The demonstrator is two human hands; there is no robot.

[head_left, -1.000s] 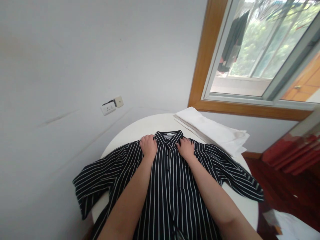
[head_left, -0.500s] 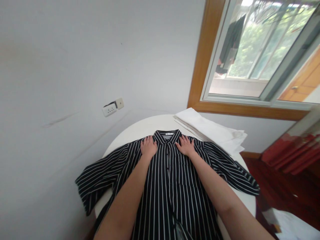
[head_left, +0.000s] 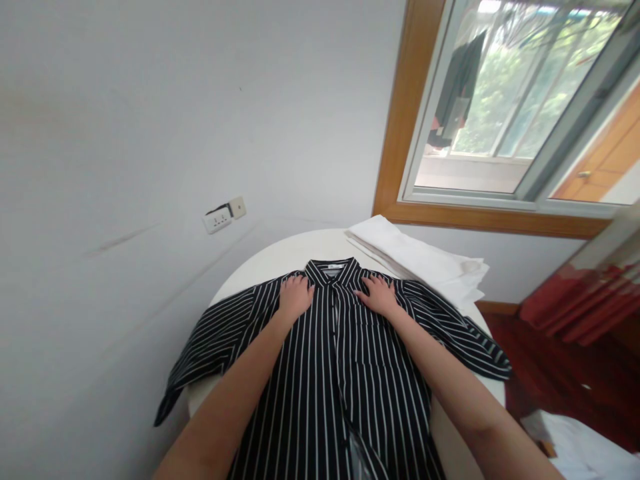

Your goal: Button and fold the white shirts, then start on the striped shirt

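Observation:
A black shirt with white stripes (head_left: pixel 311 373) lies front up on a round white table (head_left: pixel 280 250), its collar pointing toward the wall. My left hand (head_left: pixel 296 297) rests flat on the shirt's left shoulder area, beside the collar, fingers stretched out. On the other side of the collar, my right hand (head_left: pixel 379 295) presses on the upper chest with its fingers spread. Both sleeves reach out sideways; the left one hangs over the table's edge. The front gapes apart near the bottom of the view.
Folded white cloth (head_left: pixel 420 257) lies at the table's back right, touching the right sleeve. A wall socket (head_left: pixel 217 220) sits on the wall behind. To the right are a wood-framed window (head_left: pixel 393 133), a red curtain (head_left: pixel 575 303) and a white item (head_left: pixel 585 447) low down.
My right hand has slid slightly outward from the collar and a little down. The left sleeve's end has dropped and narrowed over the table's edge. The view has shifted slightly.

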